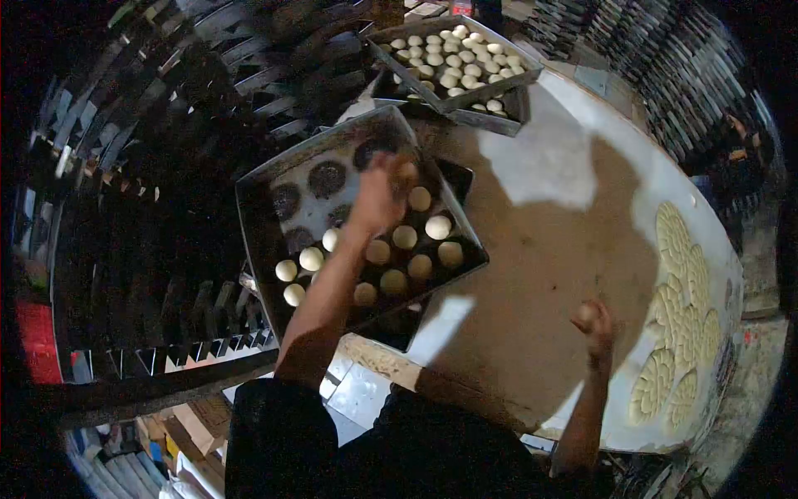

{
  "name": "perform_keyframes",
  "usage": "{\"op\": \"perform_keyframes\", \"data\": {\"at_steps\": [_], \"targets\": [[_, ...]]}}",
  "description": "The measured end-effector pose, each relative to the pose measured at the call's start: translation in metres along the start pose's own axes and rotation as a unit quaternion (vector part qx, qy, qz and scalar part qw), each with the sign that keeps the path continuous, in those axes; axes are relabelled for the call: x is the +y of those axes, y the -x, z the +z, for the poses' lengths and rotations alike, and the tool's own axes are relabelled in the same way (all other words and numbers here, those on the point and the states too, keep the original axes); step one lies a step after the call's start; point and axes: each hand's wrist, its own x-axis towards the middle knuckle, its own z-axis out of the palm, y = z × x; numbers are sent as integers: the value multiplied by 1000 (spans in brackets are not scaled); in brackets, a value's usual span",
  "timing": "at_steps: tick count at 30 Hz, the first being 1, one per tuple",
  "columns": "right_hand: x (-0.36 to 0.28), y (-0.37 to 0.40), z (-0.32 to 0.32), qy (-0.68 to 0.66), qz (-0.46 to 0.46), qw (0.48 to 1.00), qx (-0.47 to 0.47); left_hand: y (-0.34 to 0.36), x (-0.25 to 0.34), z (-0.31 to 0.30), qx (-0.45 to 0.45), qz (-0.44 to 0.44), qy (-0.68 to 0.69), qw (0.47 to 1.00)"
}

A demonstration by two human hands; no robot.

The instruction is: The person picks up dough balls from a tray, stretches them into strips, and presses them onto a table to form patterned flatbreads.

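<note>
My left hand (383, 195) reaches over a dark metal baking tray (253, 241), somewhat blurred by motion. Its fingers are closed around a dough ball (406, 174) near the tray's right side. Several pale round dough balls (405, 237) lie in rows across the lower and right part of this tray. Dark round marks (327, 179) show on its bare upper left part. Above the worktable my right hand (598, 329) is closed on another dough ball (588, 313), well apart from the tray.
Two stacked trays (482, 119) with many dough balls stand at the back. Flattened, scored dough pieces (683, 316) lie along the right edge of the pale worktable (549, 175). Stacked dark metal pans (191, 308) crowd the left side, and more pans (665, 75) stand at the back right.
</note>
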Motion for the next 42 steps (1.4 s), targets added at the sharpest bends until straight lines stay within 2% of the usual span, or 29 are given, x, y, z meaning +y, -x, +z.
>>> {"op": "perform_keyframes", "data": {"at_steps": [2, 3, 5, 6, 7, 9, 10, 11, 12, 14, 15, 17, 19, 20, 21, 23, 26, 28, 29, 30, 31, 32, 33, 34, 35, 37, 38, 40, 42], "targets": [[-78, -49, 117, 125, -126, 981, -75, -29, -64, 12, -92, -149, -79, 981], [-114, -64, 167, 188, -275, 940, -78, -27, -79, 16, -68, -95, -92, 989], [-150, -98, 249, 197, -386, 897, -88, -9, -99, 24, -23, 5, -125, 992], [-165, -114, 285, 194, -452, 864, -105, -7, -107, 26, -24, -18, -62, 998], [-168, -131, 317, 193, -496, 840, -110, -6, -104, 19, -50, -10, -83, 995], [-129, -182, 357, 275, -436, 830, -214, -7, -86, 3, -111, 10, -126, 986], [-122, -186, 357, 330, -500, 774, -205, -13, -108, 13, -148, -23, -86, 985], [-115, -190, 351, 384, -555, 714, -186, -13, -129, 26, -79, -6, -211, 974], [-115, -185, 334, 356, -537, 746, -170, -9, -151, 43, -9, 20, -327, 945], [-108, -157, 272, 309, -479, 812, -123, -13, -81, 3, -27, 89, -273, 957], [-89, -147, 226, 292, -427, 851, -86, -22, -41, 3, -34, 73, -254, 964], [-34, -111, 113, 376, -348, 856, 66, -43, 27, 25, -43, 45, -217, 974], [38, -55, 0, 416, -220, 861, 194, -50, 119, 63, -42, 188, -122, 974], [68, -24, -42, 410, -148, 865, 250, -43, 166, 82, -101, 227, -88, 965], [84, 4, -71, 390, -82, 876, 272, -38, 196, 124, -118, 261, -43, 957], [116, 67, -127, 335, 52, 884, 322, -30, 247, 217, -242, 361, 51, 899], [150, 128, -158, 488, -49, 782, 385, -11, 290, 367, -448, 373, -4, 812], [191, 164, -179, 340, 21, 867, 363, 12, 313, 473, -515, 307, 53, 799], [195, 170, -189, 410, 1, 834, 369, 14, 330, 523, -539, 270, 74, 794], [195, 174, -190, 473, -16, 799, 371, 13, 343, 565, -538, 198, 165, 803], [193, 177, -193, 338, 2, 871, 357, 8, 357, 603, -533, 119, 247, 801], [187, 178, -202, 303, -18, 885, 353, 2, 384, 636, -518, 37, 330, 789], [182, 179, -211, 267, -39, 898, 348, -5, 413, 662, -529, 64, 235, 813], [176, 178, -217, 334, -90, 871, 349, -14, 438, 684, -531, 86, 141, 831], [180, 183, -225, 330, -57, 881, 334, -22, 459, 706, -525, 107, 41, 843], [189, 182, -228, 307, 2, 902, 303, -34, 473, 740, -482, 123, -49, 866], [190, 178, -229, 295, -7, 896, 332, -34, 470, 745, -450, 114, -63, 883], [175, 172, -237, 250, 3, 916, 315, -14, 480, 733, -378, 82, -51, 921], [166, 164, -242, 240, -7, 916, 322, 15, 475, 696, -321, 203, -109, 919]]}}
